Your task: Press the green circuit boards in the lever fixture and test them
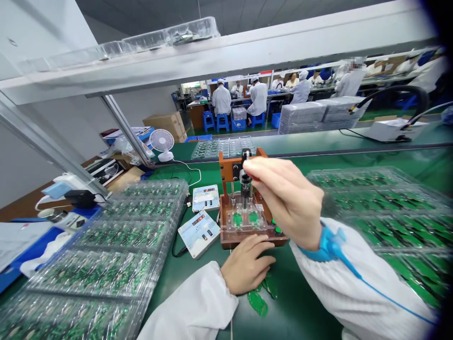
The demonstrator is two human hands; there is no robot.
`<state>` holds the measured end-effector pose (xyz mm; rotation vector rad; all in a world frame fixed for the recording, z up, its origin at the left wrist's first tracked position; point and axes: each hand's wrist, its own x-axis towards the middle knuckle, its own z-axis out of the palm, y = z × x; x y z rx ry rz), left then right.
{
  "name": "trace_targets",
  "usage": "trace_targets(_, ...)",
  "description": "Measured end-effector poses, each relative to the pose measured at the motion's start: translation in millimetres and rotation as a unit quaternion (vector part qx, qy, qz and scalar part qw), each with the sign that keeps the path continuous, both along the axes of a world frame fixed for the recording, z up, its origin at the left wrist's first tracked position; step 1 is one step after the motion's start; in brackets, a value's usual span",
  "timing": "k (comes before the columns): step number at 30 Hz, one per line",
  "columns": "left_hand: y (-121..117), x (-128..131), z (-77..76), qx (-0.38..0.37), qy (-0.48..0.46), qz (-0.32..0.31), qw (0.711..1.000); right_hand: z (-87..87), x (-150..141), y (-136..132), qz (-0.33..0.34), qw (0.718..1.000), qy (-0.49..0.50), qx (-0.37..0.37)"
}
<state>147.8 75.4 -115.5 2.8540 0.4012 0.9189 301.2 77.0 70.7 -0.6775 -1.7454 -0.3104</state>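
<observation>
A brown wooden-and-metal test fixture (pixel 244 222) stands on the green bench mat, with two green circuit boards (pixel 245 218) seated in its clear nest. My right hand (pixel 286 200) is shut around the black press handle (pixel 245 177) at the fixture's top, hiding part of it. My left hand (pixel 246 264) rests against the fixture's front edge, holding nothing. Just below that hand lie loose green circuit boards (pixel 260 295). A blue wrist strap (pixel 327 245) circles my right wrist. Green buttons (pixel 278 230) sit on the fixture's right corner.
Stacked clear trays of circuit boards (pixel 106 250) fill the bench's left, and more (pixel 382 217) fill the right. Two white meter boxes (pixel 201 217) sit left of the fixture. A white desk fan (pixel 162 144) stands beyond. Co-workers in white suits (pixel 221 99) sit at distant benches.
</observation>
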Motion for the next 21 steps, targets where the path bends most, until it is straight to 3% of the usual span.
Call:
trace_targets(5,0,2,-0.9,-0.016,-0.006,-0.003,1.0,-45.4,-2,2,0.025,0.999,0.032,-0.013)
trace_targets(8,0,3,-0.9,-0.02,-0.008,-0.005,1.0,-61.4,-4,4,0.039,0.999,0.033,-0.016)
trace_targets(16,1,4,1.2,-0.012,-0.044,-0.005,0.999,-70.4,-11,9,0.059,0.996,0.067,-0.02)
trace_targets(21,-5,2,19.7,-0.028,-0.153,0.003,0.988,-78.0,-14,9,0.068,0.994,0.085,-0.03)
